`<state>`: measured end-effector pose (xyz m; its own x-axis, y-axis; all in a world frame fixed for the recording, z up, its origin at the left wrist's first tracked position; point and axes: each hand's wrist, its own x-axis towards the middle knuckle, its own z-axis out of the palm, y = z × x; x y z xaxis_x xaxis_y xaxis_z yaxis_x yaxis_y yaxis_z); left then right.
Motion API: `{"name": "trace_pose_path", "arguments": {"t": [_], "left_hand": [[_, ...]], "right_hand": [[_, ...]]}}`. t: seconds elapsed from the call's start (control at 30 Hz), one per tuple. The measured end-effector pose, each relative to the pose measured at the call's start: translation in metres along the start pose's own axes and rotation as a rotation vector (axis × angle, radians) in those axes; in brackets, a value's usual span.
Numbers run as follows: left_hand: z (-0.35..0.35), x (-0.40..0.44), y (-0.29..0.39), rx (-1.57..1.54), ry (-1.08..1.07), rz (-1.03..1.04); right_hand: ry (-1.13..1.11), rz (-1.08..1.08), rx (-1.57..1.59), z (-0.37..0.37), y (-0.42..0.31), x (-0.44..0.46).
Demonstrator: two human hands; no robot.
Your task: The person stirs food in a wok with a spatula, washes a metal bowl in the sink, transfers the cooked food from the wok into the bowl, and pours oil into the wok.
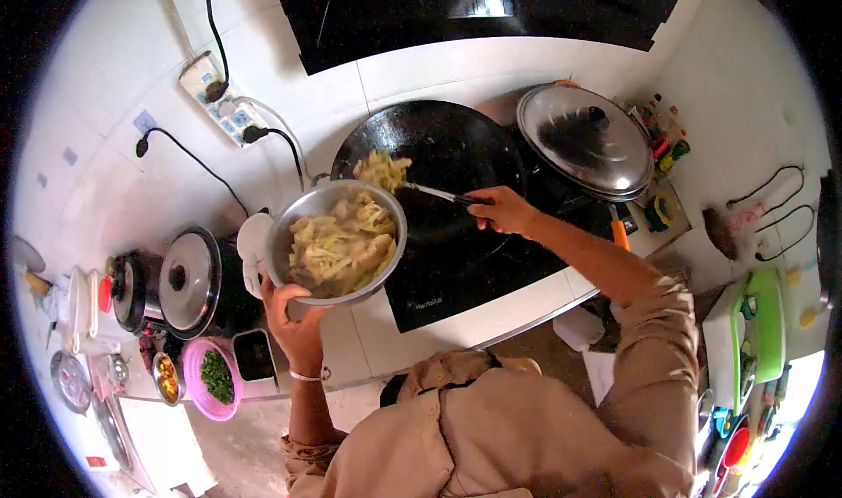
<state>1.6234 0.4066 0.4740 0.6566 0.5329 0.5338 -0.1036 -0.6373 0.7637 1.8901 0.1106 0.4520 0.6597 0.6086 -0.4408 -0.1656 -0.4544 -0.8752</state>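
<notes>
My left hand (294, 323) grips the near rim of a round metal bowl (402, 244), which is full of cooked, pale yellow-green chopped vegetables (338, 244). In my right hand (504, 210) is the black handle of a metal spatula (430, 191). A heap of the same food (383, 171) covers the spatula's head, just past the bowl's far rim. Behind the bowl sits a large black wok (438, 138) on the black cooktop (447, 288), with the spatula over its left side.
A lidded pan (583, 138) stands right of the wok, its orange handle (619, 228) pointing towards me. Lidded pots (189, 279) and a pink basket of chopped greens (200, 400) are at left. A power strip (215, 99) with cords hangs on the wall.
</notes>
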Motion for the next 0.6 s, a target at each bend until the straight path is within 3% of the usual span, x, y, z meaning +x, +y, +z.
{"name": "trace_pose_path", "arguments": {"t": [0.1,0.33,0.47,0.6], "left_hand": [[0.001,0.003,0.0,0.026,-0.02,-0.005],[0.012,0.015,-0.005,-0.005,-0.065,0.086],[0.022,0.022,0.003,-0.035,-0.066,0.041],[0.041,0.027,-0.015,-0.197,-0.123,-0.042]], "right_hand": [[0.176,-0.18,0.031,0.013,0.001,0.014],[0.29,-0.268,0.037,0.025,-0.016,-0.031],[0.393,-0.371,-0.123,0.014,-0.032,-0.075],[0.513,-0.571,-0.571,0.012,-0.059,-0.129]]}}
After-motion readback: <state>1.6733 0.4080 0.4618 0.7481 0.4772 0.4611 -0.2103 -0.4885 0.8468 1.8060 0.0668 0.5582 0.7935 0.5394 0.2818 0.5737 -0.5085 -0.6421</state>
